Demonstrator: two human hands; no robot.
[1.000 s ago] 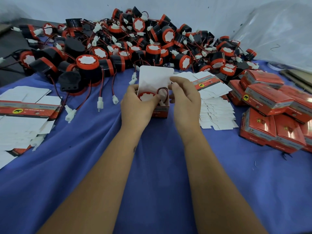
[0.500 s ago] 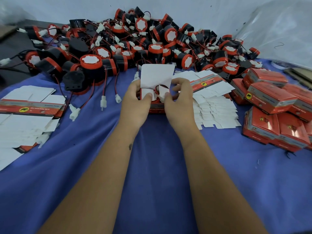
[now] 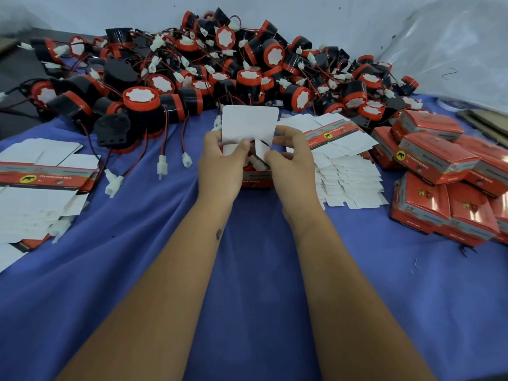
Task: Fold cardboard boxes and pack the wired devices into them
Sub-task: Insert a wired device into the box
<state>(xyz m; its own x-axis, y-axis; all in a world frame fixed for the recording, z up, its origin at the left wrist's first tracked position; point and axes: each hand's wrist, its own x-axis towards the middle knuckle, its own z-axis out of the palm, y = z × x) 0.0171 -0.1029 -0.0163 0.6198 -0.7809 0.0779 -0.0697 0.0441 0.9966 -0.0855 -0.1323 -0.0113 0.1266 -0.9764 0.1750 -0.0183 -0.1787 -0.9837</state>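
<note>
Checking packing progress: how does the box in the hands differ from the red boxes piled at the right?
The box in the hands has its white lid flap standing up; the piled boxes are closed. It stands alone on the blue cloth; they lie stacked and tilted. Both hands fold its side flaps; nothing touches the pile. All share red printed sides.

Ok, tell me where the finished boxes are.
In the head view the closed red boxes are stacked at the right edge of the blue cloth, just right of the flat white blanks and the right hand.
</note>
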